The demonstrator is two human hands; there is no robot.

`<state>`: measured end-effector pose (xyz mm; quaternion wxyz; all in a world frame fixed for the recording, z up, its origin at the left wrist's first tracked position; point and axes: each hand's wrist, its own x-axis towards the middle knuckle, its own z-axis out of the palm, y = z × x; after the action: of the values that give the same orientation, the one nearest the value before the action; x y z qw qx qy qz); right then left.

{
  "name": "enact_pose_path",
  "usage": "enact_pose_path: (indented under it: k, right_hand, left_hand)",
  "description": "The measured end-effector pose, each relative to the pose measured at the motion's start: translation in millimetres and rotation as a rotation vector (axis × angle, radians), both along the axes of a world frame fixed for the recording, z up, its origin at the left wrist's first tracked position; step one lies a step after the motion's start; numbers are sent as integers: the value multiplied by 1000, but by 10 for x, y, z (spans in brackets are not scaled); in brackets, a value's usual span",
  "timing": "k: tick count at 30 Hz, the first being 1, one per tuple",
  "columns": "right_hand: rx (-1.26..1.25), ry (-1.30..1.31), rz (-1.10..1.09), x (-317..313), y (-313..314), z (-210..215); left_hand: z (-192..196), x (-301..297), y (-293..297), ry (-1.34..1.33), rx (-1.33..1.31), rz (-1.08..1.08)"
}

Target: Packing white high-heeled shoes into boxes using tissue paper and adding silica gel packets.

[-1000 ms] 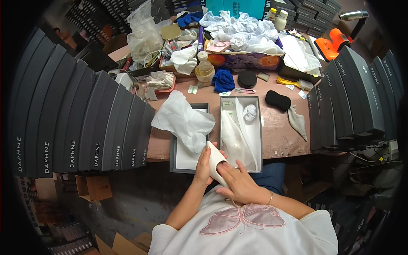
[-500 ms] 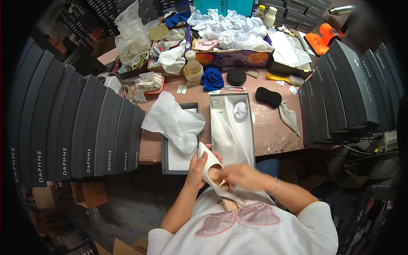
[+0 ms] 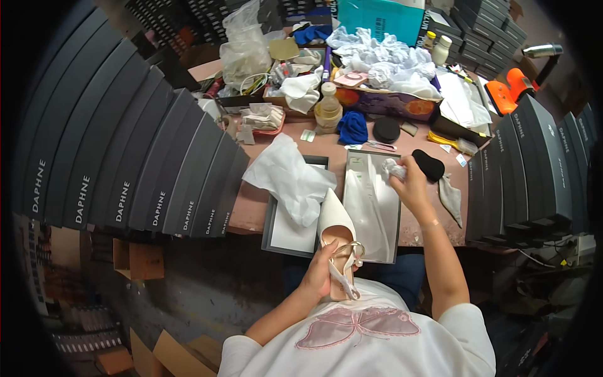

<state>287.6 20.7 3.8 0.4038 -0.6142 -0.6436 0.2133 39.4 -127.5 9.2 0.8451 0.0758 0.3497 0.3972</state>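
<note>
Clasping in the left hand (image 3: 323, 270) a white shoe (image 3: 336, 217), toe away from the body, long axis front-to-back, by the table (image 3: 428, 236), and, well apart, pinching crumpled paper (image 3: 392, 168) in the right hand (image 3: 411, 186) over an open box (image 3: 397, 229), beside a white sheet (image 3: 292, 179) half-hiding another box (image 3: 290, 237), between dark box stacks (image 3: 129, 157).

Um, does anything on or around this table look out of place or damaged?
Mildly: a white tissue sheet sprawls askew over the left grey box tray, past its left rim, and the pink tabletop looks scuffed near its front edge. The white shoe in the left hand shows no clear damage.
</note>
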Motion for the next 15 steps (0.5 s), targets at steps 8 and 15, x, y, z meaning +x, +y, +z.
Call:
enact_pose_path:
  k: [8, 15]
  right_hand:
    - [47, -446, 624, -760, -1048, 514]
    - [-176, -200, 691, -808, -1187, 384]
  left_hand:
    - [83, 8, -14, -75, 77, -70]
    - [119, -11, -104, 103, 156, 7]
